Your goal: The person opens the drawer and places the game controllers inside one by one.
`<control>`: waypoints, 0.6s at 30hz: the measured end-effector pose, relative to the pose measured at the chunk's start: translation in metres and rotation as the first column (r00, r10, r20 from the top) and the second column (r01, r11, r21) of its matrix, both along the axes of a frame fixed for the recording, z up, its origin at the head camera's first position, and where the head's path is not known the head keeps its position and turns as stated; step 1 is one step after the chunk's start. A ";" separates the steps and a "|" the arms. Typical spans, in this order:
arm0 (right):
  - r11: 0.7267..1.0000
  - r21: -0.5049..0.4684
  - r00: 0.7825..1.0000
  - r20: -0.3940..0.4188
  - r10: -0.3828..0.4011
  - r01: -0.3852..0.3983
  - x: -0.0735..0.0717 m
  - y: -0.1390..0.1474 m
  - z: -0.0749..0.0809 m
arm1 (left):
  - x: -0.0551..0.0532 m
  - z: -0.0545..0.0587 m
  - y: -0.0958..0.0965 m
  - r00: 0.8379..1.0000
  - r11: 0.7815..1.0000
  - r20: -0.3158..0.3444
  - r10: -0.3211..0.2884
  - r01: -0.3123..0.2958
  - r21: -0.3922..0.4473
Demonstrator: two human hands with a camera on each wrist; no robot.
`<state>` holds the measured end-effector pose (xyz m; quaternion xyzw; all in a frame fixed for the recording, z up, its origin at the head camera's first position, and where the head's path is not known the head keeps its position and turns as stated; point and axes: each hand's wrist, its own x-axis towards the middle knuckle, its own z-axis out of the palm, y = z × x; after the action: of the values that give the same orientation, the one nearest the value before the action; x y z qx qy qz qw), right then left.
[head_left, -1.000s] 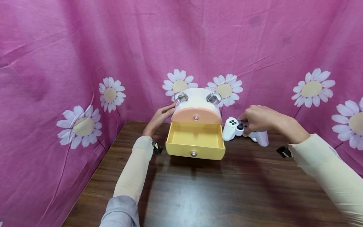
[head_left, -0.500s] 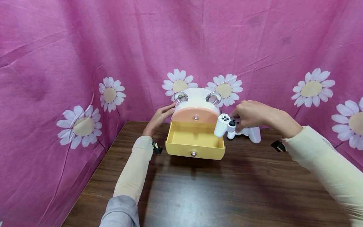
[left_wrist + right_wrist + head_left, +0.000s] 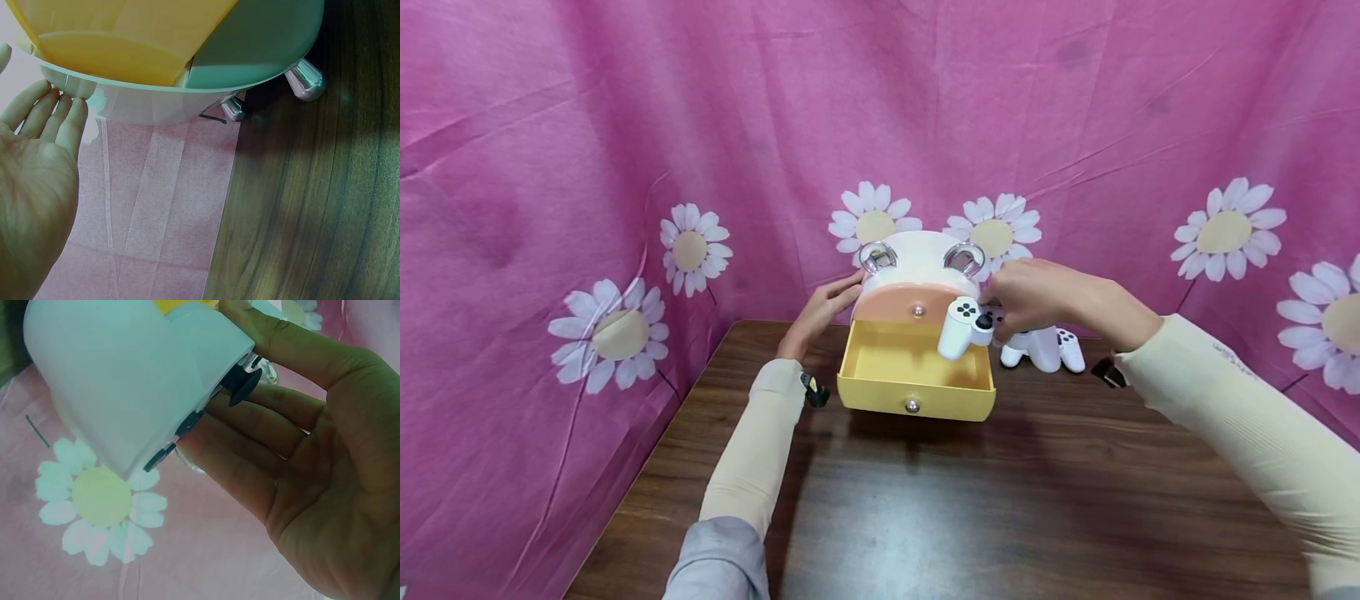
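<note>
Controller is gripped by the right hand, sleeve lettering unreadable, left hand straight-fingered.

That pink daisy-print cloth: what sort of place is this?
Perhaps a recording corner: the cloth hangs behind a brown wood-grain table, and small black devices show by both beige sleeves.

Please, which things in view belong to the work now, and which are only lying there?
Probably part of the work:
white controller, held by the right hand
open yellow drawer
cabinet, touched by the left hand

Apparently only there:
second controller, partly hidden, on the table
flowered curtain
</note>
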<state>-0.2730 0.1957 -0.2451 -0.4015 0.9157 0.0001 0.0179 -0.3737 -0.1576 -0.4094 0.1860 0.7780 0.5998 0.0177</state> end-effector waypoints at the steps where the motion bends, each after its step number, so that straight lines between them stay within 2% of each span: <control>1: 1.000 0.004 1.000 -0.001 0.000 0.000 -0.001 -0.003 0.000 | 0.000 0.000 0.000 1.000 1.000 0.002 -0.002 0.002 0.003; 10: 0.999 0.041 0.999 -0.015 0.033 -0.033 -0.007 -0.030 0.004 | 0.000 -0.001 -0.002 1.000 1.000 0.012 0.008 -0.007 -0.006; 18: 0.997 0.063 0.999 0.010 0.041 -0.042 -0.014 -0.050 0.004 | -0.001 -0.002 -0.001 1.000 1.000 0.008 -0.006 0.005 0.014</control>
<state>-0.2874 0.1455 -0.2409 -0.4196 0.9066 0.0274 0.0347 -0.3746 -0.1591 -0.4112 0.1859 0.7733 0.6058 0.0212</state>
